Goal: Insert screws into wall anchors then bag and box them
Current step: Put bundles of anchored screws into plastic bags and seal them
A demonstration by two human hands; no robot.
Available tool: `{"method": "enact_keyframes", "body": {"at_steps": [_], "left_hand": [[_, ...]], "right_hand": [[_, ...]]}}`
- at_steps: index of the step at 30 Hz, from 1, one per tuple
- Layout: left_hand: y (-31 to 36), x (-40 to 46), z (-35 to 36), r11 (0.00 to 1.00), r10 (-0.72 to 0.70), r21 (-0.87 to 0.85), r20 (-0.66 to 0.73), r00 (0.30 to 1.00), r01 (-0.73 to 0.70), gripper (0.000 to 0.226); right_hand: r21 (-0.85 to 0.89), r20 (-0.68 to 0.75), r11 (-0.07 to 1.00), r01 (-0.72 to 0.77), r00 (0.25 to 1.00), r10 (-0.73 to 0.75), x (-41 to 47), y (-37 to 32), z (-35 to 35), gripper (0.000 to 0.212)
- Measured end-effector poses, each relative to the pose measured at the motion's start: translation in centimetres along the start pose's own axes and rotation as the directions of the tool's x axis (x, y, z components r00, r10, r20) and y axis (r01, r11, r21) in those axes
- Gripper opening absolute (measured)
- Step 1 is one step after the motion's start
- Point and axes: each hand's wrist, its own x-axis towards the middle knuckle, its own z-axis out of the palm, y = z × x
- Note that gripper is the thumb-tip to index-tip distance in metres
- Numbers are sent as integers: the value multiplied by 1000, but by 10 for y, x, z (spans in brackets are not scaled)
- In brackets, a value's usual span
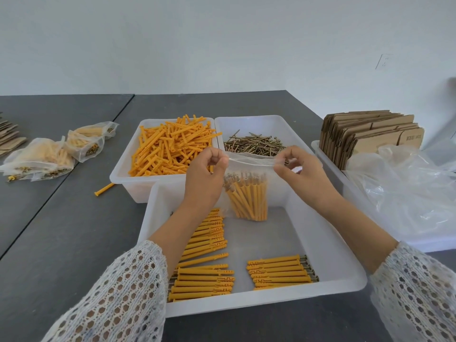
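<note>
Bag (249, 191) of screw-loaded anchors hangs over the front tray (345, 245), top strip pinched at 2 ends by left hand (207, 174) and right hand (299, 171); uneven sealing could leave a gap, spilling anchors.

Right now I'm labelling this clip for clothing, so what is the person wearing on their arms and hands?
Both forearms carry loose white open-knit sleeves with a honeycomb mesh of holes, ending partway up the forearm. The left hand and right hand are bare: no gloves, rings, watch or bracelets show.
</note>
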Motion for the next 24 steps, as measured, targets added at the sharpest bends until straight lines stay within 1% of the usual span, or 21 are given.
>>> {"method": "enact_keyframes", "body": {"at_steps": [1,3,5,6,8,11,12,15,19,24], "left_hand": [[0,0,0,1000,6,-5,0,1000,-6,18],[1,-1,0,1000,13,-15,4,1000,-13,19],[1,-1,1,1000,16,-18,8,1000,-16,16],[1,0,1,1000,16,-20,9,1000,-16,14],[1,-1,1,999,13,-33,12,1000,-12,13],[3,-2,1,999,10,-46,10,1000,-9,13],[4,-2,2,999,11,-42,7,1000,-11,13],[4,-4,3,999,-1,-34,-3,1000,1,9],[6,-4,3,999,-15,-30,-10,1000,15,8],[6,-3,2,999,-25,-21,8,1000,25,6]], "right_hand": [[-56,-6,998,38,999,-38,0,-3,1,11],[-212,-12,970,118,992,-124,1,-8,6,26],[-395,38,897,197,979,-198,5,-17,13,38],[-456,80,860,228,973,-215,8,-22,16,38],[-514,143,818,257,966,-214,16,-28,24,29],[-485,152,843,233,972,-182,24,-32,29,7],[-460,153,860,220,974,-167,27,-33,30,3],[-421,153,889,178,980,-124,30,-32,31,10],[-405,119,899,170,984,-133,29,-30,36,11],[-420,72,889,183,983,-168,27,-29,44,5]]}}
